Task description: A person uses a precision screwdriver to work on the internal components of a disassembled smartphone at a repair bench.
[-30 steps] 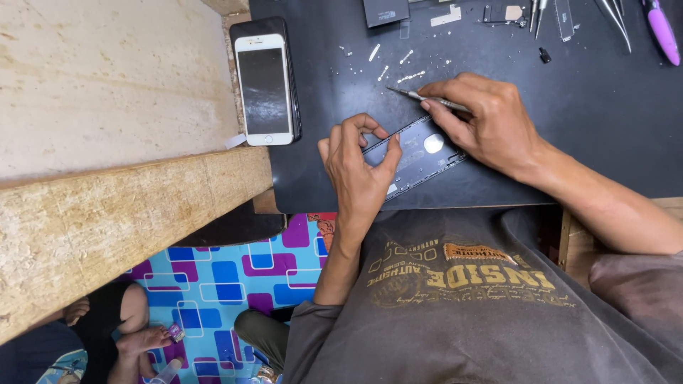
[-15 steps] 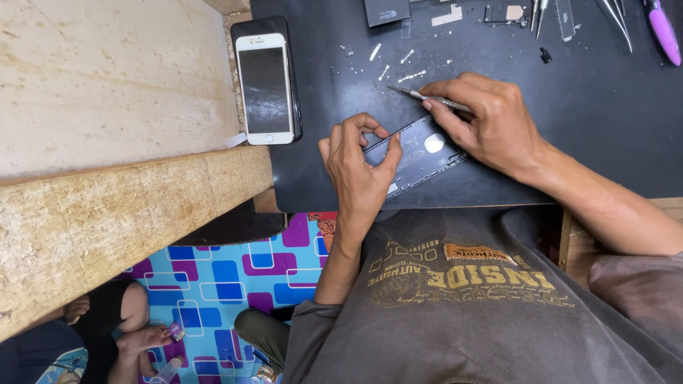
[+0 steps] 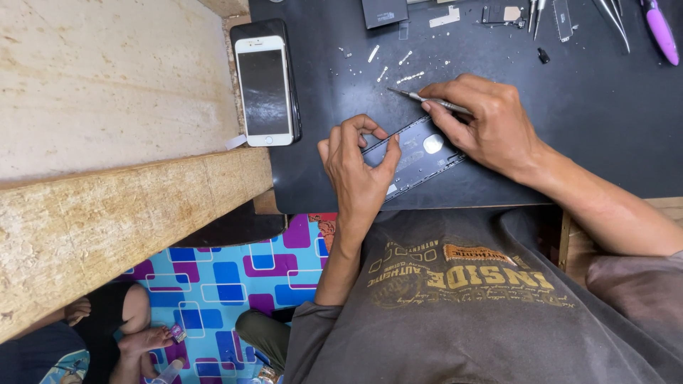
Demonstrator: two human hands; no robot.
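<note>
A white-fronted phone lies aside at the black mat's edge. The left hand pinches the opened dark phone body to steady it, while the right hand grips a thin metal tool over it.

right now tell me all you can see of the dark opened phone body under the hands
The dark, flat, rectangular opened phone body lies tilted on the black work mat near its front edge. A round silvery spot shows inside. The left hand pinches its near end; the right hand rests across its far end, holding a thin metal screwdriver pointed away over the mat. Both hands hide much of it.
</note>
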